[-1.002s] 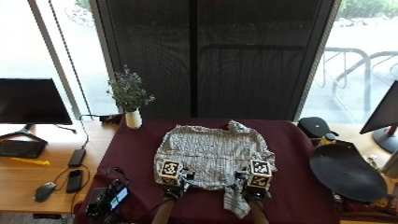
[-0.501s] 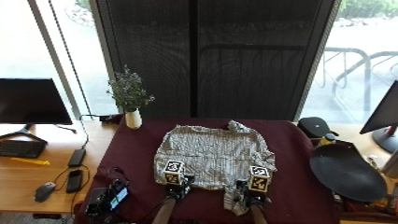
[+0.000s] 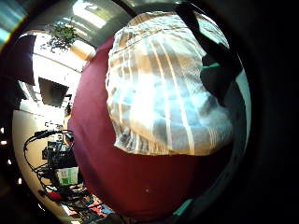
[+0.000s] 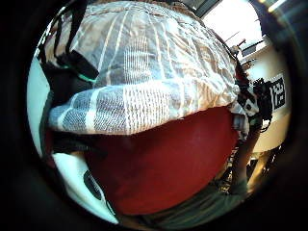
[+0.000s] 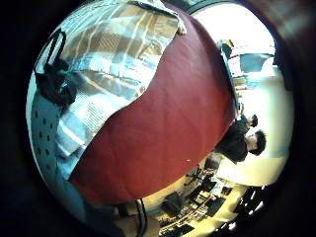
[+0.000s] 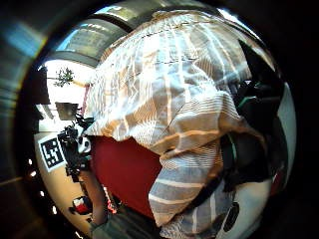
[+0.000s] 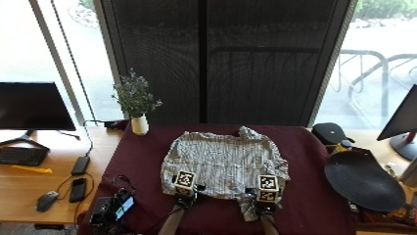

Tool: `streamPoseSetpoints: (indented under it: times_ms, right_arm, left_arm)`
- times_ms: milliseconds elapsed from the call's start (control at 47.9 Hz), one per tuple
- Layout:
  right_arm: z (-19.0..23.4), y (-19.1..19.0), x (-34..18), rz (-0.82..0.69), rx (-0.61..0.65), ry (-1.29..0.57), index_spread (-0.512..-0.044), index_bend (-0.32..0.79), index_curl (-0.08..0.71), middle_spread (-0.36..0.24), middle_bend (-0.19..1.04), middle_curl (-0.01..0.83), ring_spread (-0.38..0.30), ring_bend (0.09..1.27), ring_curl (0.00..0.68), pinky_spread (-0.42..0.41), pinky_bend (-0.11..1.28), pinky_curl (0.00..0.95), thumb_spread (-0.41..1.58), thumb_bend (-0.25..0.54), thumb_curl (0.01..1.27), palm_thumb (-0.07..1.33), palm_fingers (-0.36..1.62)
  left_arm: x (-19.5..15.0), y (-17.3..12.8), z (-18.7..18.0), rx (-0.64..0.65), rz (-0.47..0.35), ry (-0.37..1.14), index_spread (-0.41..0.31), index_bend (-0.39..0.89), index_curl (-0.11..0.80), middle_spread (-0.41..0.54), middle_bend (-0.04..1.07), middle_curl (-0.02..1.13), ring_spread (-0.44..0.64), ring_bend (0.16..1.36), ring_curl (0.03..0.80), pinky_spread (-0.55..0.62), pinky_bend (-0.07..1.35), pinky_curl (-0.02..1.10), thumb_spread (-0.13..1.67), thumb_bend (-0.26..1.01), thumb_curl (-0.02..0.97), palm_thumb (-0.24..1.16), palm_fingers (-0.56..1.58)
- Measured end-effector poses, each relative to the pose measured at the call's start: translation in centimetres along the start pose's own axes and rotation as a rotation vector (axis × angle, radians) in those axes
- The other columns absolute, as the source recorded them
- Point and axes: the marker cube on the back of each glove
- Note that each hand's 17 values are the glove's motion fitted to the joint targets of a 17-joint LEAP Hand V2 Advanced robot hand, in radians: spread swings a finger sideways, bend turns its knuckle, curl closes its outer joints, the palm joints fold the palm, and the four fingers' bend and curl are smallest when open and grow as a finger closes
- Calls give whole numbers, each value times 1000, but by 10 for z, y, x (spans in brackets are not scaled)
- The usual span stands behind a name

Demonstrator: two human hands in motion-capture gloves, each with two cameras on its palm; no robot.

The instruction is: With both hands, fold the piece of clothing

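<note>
A grey-and-white striped shirt (image 7: pixel 224 156) lies spread on the maroon table (image 7: pixel 143 152), collar at the far side. My left hand (image 7: pixel 185 192) is at the near-left hem and my right hand (image 7: pixel 264 199) at the near-right hem. In the left thumb side palm view the hem of the shirt (image 4: pixel 144 72) is raised off the table, with black fingers (image 4: pixel 67 77) curled on it. The right thumb side palm view shows the shirt (image 6: pixel 169 89) bunched, with fingers (image 6: pixel 254 109) gripping its edge. A loose part of the shirt hangs towards the near table edge beside my right hand.
A white vase with a plant (image 7: pixel 138 122) stands at the table's far left corner. A black round dish (image 7: pixel 361 178) and a dark cap (image 7: pixel 329 132) lie on the right. A device with cables (image 7: pixel 114 208) sits at the near left corner.
My right hand has drawn slightly towards the near table edge with the hem. My left hand has shifted a little to the right. The shirt's far part has not moved.
</note>
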Motion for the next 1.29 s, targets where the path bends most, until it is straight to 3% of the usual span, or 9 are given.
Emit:
streamPoseSetpoints:
  times_ms: [146, 334, 752, 856, 939, 1002, 1169, 1253, 1294]
  right_arm:
    - [-31, 27, 4, -61, -65, -20, -285, 224, 402, -193, 230, 357, -274, 478, 375, -233, 474, 344, 1065, 65, 412, 998, 1250]
    - [-116, 60, 13, -215, -151, -119, -280, 150, 389, -227, 287, 401, -292, 570, 408, -301, 496, 362, 1058, 52, 413, 1055, 1335]
    - [-186, -179, -33, 90, 102, -129, -287, 153, 380, -232, 314, 440, -270, 706, 446, -350, 546, 380, 1023, -11, 399, 1086, 1327]
    - [-190, -201, -42, 136, 186, -104, -289, 149, 379, -242, 312, 446, -260, 725, 451, -351, 553, 381, 1016, -14, 395, 1090, 1320]
    - [-182, -223, -42, 179, 198, -96, -289, 146, 376, -259, 320, 451, -252, 757, 462, -358, 550, 380, 979, -25, 394, 1077, 1331]
    - [-181, -229, -35, 240, 202, -73, -289, 144, 375, -258, 343, 460, -251, 773, 467, -359, 548, 379, 950, -29, 392, 1067, 1342]
    - [-205, -249, -21, 239, 585, -219, -297, 149, 372, -246, 376, 475, -248, 731, 460, -346, 570, 383, 923, -28, 387, 1023, 1270]
    - [-192, -218, 11, 246, 474, -144, -295, 168, 381, -232, 337, 467, -243, 646, 439, -311, 583, 386, 940, -15, 395, 1036, 1196]
    - [-177, -193, 26, 281, 335, -121, -296, 161, 382, -226, 308, 460, -237, 602, 428, -281, 587, 387, 948, -15, 401, 1036, 1146]
  left_arm:
    - [-1, 21, -22, -98, 64, 45, -272, 224, 434, -281, 336, 474, -288, 523, 371, -14, 133, 301, 1221, 27, 344, 682, 1120]
    - [-7, 65, -129, -311, 196, 55, -298, 212, 456, -320, 385, 498, -345, 574, 396, -60, 126, 280, 1206, -6, 347, 700, 1172]
    - [-46, -139, -148, -50, -188, -183, -317, 229, 495, -360, 551, 540, -373, 644, 427, -57, 89, 219, 1274, -4, 331, 730, 1153]
    - [-48, -180, -126, 103, -172, -165, -320, 248, 507, -359, 566, 543, -368, 648, 431, -32, 85, 192, 1301, -4, 323, 741, 1136]
    - [-39, -173, -90, -81, -176, -68, -318, 254, 515, -356, 584, 549, -367, 657, 434, -15, 84, 173, 1321, -6, 317, 741, 1137]
    - [-41, -186, -79, -8, -193, -40, -316, 255, 521, -357, 597, 551, -365, 676, 441, -5, 85, 159, 1333, -5, 314, 744, 1142]
    - [-55, -181, -63, -21, -277, -100, -276, 138, 499, -330, 554, 543, -327, 670, 449, 39, 154, 156, 1338, -9, 309, 747, 950]
    - [-65, -204, -75, 318, -216, -218, -226, 81, 462, -275, 446, 535, -266, 641, 457, 87, 235, 202, 1315, -17, 309, 734, 729]
    - [-60, -202, -70, 361, -174, -213, -206, 93, 448, -254, 393, 519, -246, 634, 449, 102, 260, 214, 1304, -16, 311, 733, 701]
